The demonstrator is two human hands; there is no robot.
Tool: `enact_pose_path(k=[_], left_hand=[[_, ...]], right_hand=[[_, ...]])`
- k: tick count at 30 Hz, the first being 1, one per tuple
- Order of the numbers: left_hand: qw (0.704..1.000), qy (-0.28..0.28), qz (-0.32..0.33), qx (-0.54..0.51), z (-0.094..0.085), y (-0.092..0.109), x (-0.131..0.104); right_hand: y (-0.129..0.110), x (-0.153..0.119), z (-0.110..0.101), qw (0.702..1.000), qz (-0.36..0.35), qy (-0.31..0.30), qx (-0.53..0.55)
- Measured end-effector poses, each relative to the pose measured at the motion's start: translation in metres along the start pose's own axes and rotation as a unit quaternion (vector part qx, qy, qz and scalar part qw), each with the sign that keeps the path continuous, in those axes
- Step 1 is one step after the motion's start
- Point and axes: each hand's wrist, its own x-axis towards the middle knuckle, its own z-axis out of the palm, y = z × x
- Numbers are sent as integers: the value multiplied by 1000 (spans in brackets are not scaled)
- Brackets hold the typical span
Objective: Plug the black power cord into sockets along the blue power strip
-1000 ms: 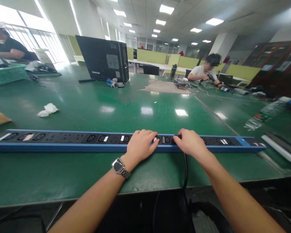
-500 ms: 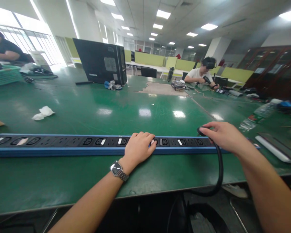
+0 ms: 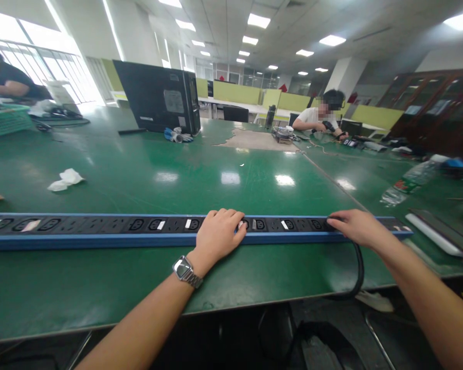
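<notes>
A long blue power strip [image 3: 111, 240] with a row of black sockets lies across the table in front of me. My left hand [image 3: 220, 231], a watch on its wrist, rests over the middle of the strip, its fingers curled across the top. Over the sockets near the strip's right end, my right hand [image 3: 355, 226] pinches the end of a thick black cable [image 3: 360, 270]. The fingers cover most of that end, so I cannot tell whether it sits in a socket. From the hand, the cable bends down over the table's front edge.
A phone-like device [image 3: 435, 234] and a plastic bottle [image 3: 412, 180] lie on the right. Crumpled tissue [image 3: 67, 179] is on the left. Farther back stand a black computer case [image 3: 158, 97] and gloves [image 3: 177, 135]. Two people sit at the table's far sides.
My right hand has come down and slightly right, bringing the cable end from above the power strip onto its sockets. The left hand stays in place on the strip.
</notes>
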Motion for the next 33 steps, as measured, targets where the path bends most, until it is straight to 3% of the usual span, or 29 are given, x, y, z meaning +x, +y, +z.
enact_pose_path(k=[4,7,9,11,13,16,18,19,22,24,26,29,33], left_hand=[[1000,2,-1,-2,0,-1,0],[1000,7,-4,-17,0,-4,-1],[999,19,-4,-47,0,-3,-1],[994,45,12,-95,0,2,-1],[985,69,50,-149,-2,10,0],[968,111,76,-213,-10,14,-2],[960,164,37,-225,-20,3,-8],[956,195,5,-219,-26,-8,-13],[941,269,-126,-163,-43,-53,-35],[937,244,-208,-140,-50,-82,-51],[951,169,-222,-137,-53,-101,-63],[969,75,-174,-156,-56,-112,-66],[974,-49,-109,-191,-65,-113,-55]], right_hand=[[-2,6,-10,997,35,-66,0],[-18,6,-18,997,60,-19,-35],[-46,-1,-20,996,57,49,-41],[-87,-12,-19,998,23,61,17],[-132,-27,-16,987,-63,-3,149],[-182,-46,-7,903,-158,-125,380],[-192,-53,4,855,-143,-105,488],[-190,-55,12,846,-121,-69,514],[-167,-61,44,858,-59,11,510],[-148,-66,69,876,-25,11,482],[-136,-72,90,888,-8,12,460],[-131,-77,105,900,-16,24,435],[-132,-79,104,902,-14,20,431]])
